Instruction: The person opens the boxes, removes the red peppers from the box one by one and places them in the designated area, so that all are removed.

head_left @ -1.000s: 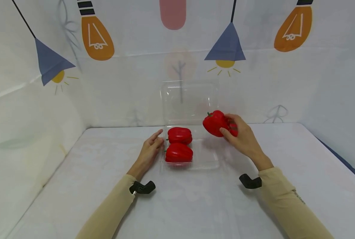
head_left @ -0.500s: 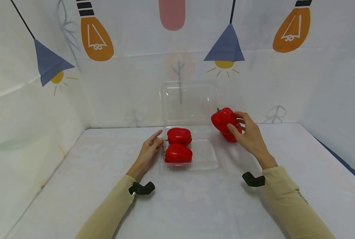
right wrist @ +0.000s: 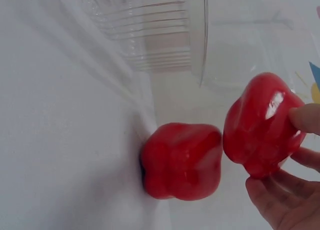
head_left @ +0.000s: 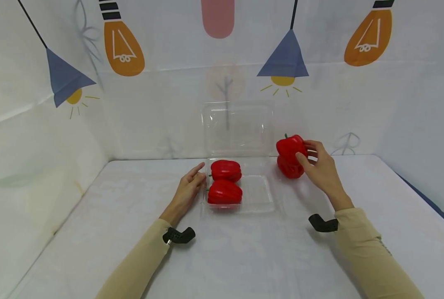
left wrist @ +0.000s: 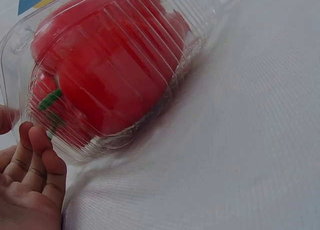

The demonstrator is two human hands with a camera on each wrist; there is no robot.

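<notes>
My right hand [head_left: 323,173] grips a red bell pepper [head_left: 291,146], green stem up, to the right of a clear plastic clamshell box [head_left: 258,193]. Directly below it another red bell pepper [head_left: 289,169] stands on the table; in the right wrist view the held pepper [right wrist: 262,125] appears close against the standing pepper [right wrist: 182,161], and contact is hard to tell. Two red peppers lie on their sides in the box's left half, the front pepper [head_left: 224,192] and the back pepper [head_left: 225,170]. Fingers of my left hand [head_left: 186,190] touch the box's left wall, visible in the left wrist view.
The box's transparent lid [head_left: 238,128] stands raised at the back, near a white wall sheet [head_left: 162,108] printed with lamps and bulbs. A white cloth covers the table [head_left: 237,257]. Each wrist wears a black camera mount.
My right hand has carried its pepper rightward, from over the box's right side to above the standing pepper, which has come into fuller view. The left hand stays at the box.
</notes>
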